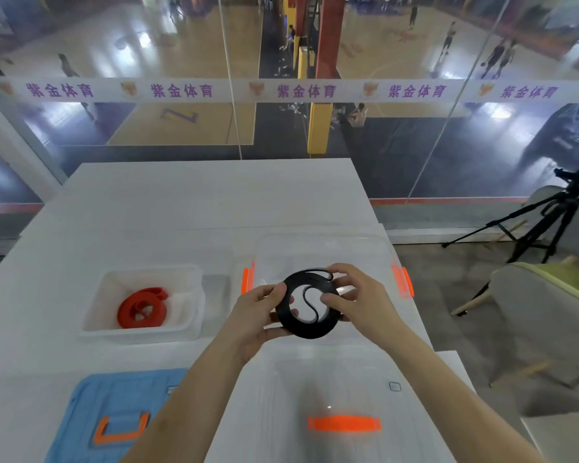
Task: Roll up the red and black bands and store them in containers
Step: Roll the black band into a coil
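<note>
1. The left hand (pixel 258 312) reached in from the lower left, forearm angled up and rightward; its thumb lay on the coil's near edge and its fingers curled beneath, gripping the black band (pixel 315 330).
2. The right hand (pixel 358 302) came from the lower right; thumb on the coil's face, fingers curled over the far rim, gripping the same coil.
3. The black band, wound into a flat ring with a loose end looped at the top, was held above the clear container (pixel 315 240); the red band (pixel 127 309) lay coiled in the small white container (pixel 91 315), well to the left.
</note>
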